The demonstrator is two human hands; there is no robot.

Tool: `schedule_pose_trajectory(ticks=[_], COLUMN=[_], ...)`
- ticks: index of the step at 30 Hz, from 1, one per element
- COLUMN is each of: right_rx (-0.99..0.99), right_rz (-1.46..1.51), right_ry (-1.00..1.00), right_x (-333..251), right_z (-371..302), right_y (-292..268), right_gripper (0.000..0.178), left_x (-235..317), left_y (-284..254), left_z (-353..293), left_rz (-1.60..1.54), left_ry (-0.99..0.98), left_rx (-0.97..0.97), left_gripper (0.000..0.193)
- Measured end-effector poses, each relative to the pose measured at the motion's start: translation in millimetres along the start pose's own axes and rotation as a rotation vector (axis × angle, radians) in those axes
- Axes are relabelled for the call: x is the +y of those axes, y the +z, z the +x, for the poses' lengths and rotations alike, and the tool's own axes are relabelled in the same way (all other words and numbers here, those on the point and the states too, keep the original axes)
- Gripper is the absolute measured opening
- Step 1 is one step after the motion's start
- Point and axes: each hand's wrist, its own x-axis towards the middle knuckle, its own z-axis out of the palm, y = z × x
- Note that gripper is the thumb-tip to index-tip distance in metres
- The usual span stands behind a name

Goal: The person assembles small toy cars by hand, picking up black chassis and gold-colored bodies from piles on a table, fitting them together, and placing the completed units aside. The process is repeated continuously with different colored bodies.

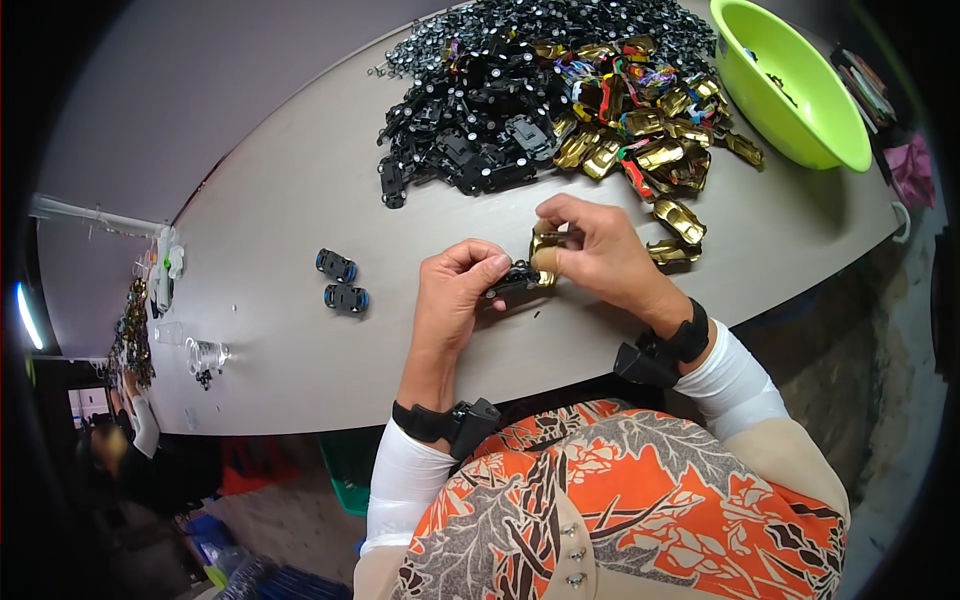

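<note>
My left hand (pixel 452 290) pinches a black toy car chassis (pixel 515 279) between thumb and fingers. Close against it, my right hand (pixel 607 252) grips a shiny gold toy car body (pixel 543 247), partly hidden by the fingers. The two parts meet between my hands, but whether they are joined I cannot tell. A small dark piece (pixel 537 314) lies on the table just below. Right of my right hand lie a gold car body (pixel 679 220) and another gold body (pixel 674 253). Off to the left sit two dark toy cars with blue wheels (pixel 337 265).
Beyond my hands spreads a heap of black chassis (pixel 460 150), gold and coloured car bodies (pixel 600 155), and small wheel-and-axle parts (pixel 620 22). A lime green basin (pixel 845 135) stands at the far right. Clear plastic cups (pixel 208 355) and another person (pixel 130 440) are at the left.
</note>
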Motion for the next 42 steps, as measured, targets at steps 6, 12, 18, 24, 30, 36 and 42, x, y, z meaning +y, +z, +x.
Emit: schedule_pose_trajectory(ticks=[6, 12, 18, 24, 30, 36, 42], right_rx=[0.180, 0.009, -0.059, -0.163, -0.309, -0.096, 0.048], right_rz=[-0.220, -0.364, 0.145, 0.525, 0.467, 0.458, 0.395], right_ry=[-0.022, 0.030, 0.139, 0.179, 0.158, 0.148, 0.084], right_x=[2, 6, 2, -5, -2, -2, -3], right_z=[4, 3, 2, 1, 1, 1, 2], right_y=[-6, -6, -1, -4, -7, -9, -12], right_gripper=[0.024, 0.028, 0.028, 0.028, 0.028, 0.028, 0.022], left_x=[8, 3, -4, -6, -3, 3, 6], left_y=[-2, 10, 23, 13, 14, 11, 14], left_z=[-4, -8, 0, 4, 4, 2, 2], left_rz=[-0.010, 0.394, 0.368, -0.096, -0.018, -0.174, -0.137], left_ry=[-0.031, 0.095, 0.094, 0.168, 0.142, -0.017, 0.042], left_rx=[0.100, 0.048, 0.023, -0.023, -0.043, -0.100, -0.061], left_gripper=[0.011, 0.025, 0.021, 0.012, 0.017, 0.035, 0.046])
